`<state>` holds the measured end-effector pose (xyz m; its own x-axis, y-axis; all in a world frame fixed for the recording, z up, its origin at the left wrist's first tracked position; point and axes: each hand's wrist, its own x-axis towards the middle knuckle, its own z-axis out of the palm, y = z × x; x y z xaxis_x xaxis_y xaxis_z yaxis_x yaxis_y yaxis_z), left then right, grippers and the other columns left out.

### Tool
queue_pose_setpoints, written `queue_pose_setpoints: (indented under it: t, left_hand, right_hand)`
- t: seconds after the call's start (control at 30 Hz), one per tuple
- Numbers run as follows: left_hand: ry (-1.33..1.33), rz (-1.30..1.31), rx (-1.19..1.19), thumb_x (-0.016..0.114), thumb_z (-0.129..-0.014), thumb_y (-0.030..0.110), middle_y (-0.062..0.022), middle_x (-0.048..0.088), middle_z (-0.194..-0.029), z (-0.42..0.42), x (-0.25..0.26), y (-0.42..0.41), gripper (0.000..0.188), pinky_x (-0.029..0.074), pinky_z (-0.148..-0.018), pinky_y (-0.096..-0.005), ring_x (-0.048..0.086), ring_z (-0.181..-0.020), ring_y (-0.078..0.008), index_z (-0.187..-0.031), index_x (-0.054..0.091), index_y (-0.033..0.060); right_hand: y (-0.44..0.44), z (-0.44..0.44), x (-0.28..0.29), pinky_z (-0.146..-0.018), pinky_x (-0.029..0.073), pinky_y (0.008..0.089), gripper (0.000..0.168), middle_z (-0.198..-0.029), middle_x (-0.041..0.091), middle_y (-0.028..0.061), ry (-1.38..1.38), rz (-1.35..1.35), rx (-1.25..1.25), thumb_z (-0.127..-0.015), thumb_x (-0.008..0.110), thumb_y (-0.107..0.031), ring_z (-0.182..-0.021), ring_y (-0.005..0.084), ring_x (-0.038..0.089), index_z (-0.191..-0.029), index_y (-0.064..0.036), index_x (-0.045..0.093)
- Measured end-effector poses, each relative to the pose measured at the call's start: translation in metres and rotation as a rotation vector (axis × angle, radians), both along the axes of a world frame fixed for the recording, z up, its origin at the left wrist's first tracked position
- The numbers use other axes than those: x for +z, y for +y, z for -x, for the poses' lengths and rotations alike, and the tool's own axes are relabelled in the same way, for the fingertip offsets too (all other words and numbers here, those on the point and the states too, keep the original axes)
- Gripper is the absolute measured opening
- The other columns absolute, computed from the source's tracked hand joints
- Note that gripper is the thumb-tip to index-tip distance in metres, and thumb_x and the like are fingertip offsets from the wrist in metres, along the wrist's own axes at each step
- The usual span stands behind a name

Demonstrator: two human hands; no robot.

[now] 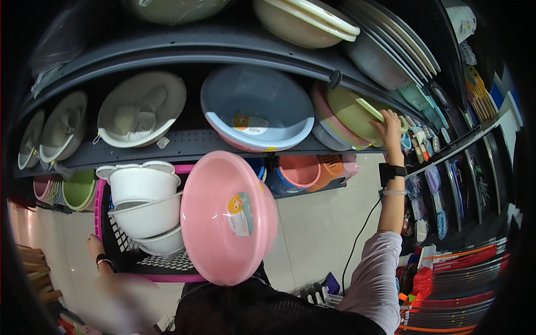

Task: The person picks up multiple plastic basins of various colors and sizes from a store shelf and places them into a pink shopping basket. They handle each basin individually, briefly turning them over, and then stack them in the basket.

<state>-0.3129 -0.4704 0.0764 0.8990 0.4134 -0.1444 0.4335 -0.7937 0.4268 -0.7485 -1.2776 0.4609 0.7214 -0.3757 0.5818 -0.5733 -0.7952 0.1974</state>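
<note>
My right hand (390, 125) reaches to the right end of the middle shelf, its fingers closed over the edge of a pale green plastic basin (349, 111). That basin leans on nested pink and blue-grey basins. Low on the left, my left hand (96, 248) is against the pink rim (99, 209) of a black mesh shopping basket; whether it grips is unclear. Several white plastic basins (146, 215) are stacked in the basket. A large pink basin (209, 243) with a picture label stands tilted at the basket's right end, hiding part of it.
A light blue basin (257, 113) and a pale grey basin (142, 109) stand on the grey metal shelf (184, 144). Basins lean above and buckets (298, 169) stand below. Tiled floor (310, 226) lies under me. Red-handled goods (460, 272) stick out at right, by a black cable (356, 238).
</note>
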Motion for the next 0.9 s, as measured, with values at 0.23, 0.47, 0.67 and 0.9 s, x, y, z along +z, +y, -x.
queue_pose_setpoints:
  t: [0.23,0.47,0.67,0.9]
  left_hand:
    - [0.016,0.019,0.036,0.037,-0.080,0.031,-0.0289,0.058,-0.101,-0.002,-0.004,-0.004,0.049,0.040,-0.087,-0.0454,0.054,-0.099,-0.0430,-0.098,0.060,-0.0074]
    - [0.012,0.067,0.005,0.036,-0.080,0.032,-0.0297,0.059,-0.098,-0.005,-0.004,-0.011,0.049,0.040,-0.085,-0.0462,0.055,-0.096,-0.0433,-0.094,0.059,-0.0090]
    - [0.023,0.047,-0.042,0.036,-0.080,0.031,-0.0294,0.059,-0.099,-0.007,-0.007,0.000,0.049,0.041,-0.085,-0.0466,0.055,-0.098,-0.0432,-0.094,0.061,-0.0076]
    - [0.042,0.072,-0.064,0.035,-0.080,0.032,-0.0283,0.059,-0.098,0.002,0.007,-0.020,0.049,0.041,-0.085,-0.0469,0.055,-0.097,-0.0439,-0.093,0.062,-0.0064]
  right_hand:
    - [0.075,0.043,0.025,-0.070,0.036,0.0396,0.024,-0.080,0.051,0.0129,0.006,-0.038,0.004,-0.069,0.067,-0.016,-0.082,0.0328,0.048,-0.085,-0.001,0.057]
    - [0.211,0.068,0.050,-0.072,0.036,0.0383,0.022,-0.081,0.050,0.0120,0.120,-0.050,-0.088,-0.067,0.066,-0.010,-0.081,0.0313,0.046,-0.084,-0.001,0.057]
    - [0.286,0.076,0.062,-0.074,0.036,0.0367,0.018,-0.078,0.049,0.0079,0.189,-0.023,-0.013,-0.061,0.063,-0.004,-0.082,0.0278,0.047,-0.079,-0.003,0.059]
    - [0.351,0.067,0.076,-0.073,0.038,0.0377,0.018,-0.075,0.048,0.0051,0.257,0.011,0.073,-0.058,0.063,-0.006,-0.081,0.0257,0.047,-0.075,-0.007,0.060]
